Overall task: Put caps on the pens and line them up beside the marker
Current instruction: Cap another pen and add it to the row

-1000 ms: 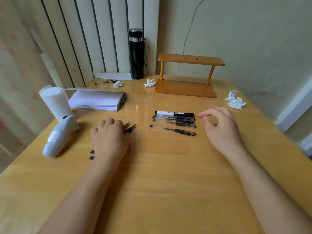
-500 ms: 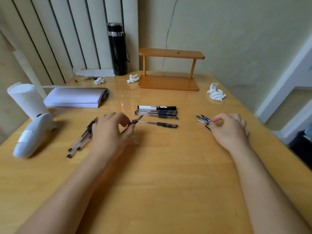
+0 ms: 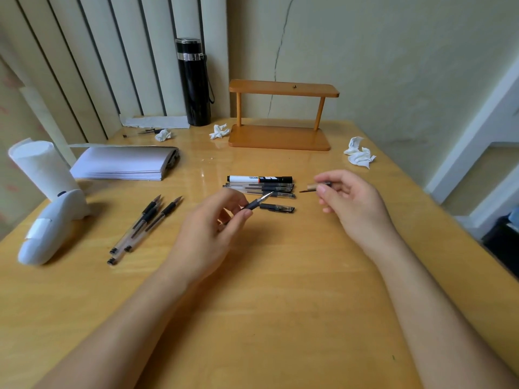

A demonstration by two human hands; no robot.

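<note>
A black-and-white marker (image 3: pixel 259 179) lies across the table's middle, with three capped pens (image 3: pixel 262 190) lined up close in front of it; the nearest one (image 3: pixel 276 207) is partly hidden behind my left hand. My left hand (image 3: pixel 213 228) pinches an uncapped pen (image 3: pixel 257 202) by its black grip, tip pointing up and right. My right hand (image 3: pixel 351 202) holds a clear pen cap (image 3: pixel 311 188) between thumb and forefinger, raised just right of the row. Three uncapped pens (image 3: pixel 146 223) lie at the left.
A wooden shelf (image 3: pixel 280 113) and a black flask (image 3: pixel 193 82) stand at the back. A paper stack (image 3: pixel 123 165), a paper roll (image 3: pixel 42 167) and a white device (image 3: pixel 50 228) sit at the left. Crumpled tissues (image 3: pixel 359 153) lie at the right.
My left hand has lifted one uncapped pen off the table, leaving the others at the left. My right hand has picked up a cap and raised it toward the pen's tip.
</note>
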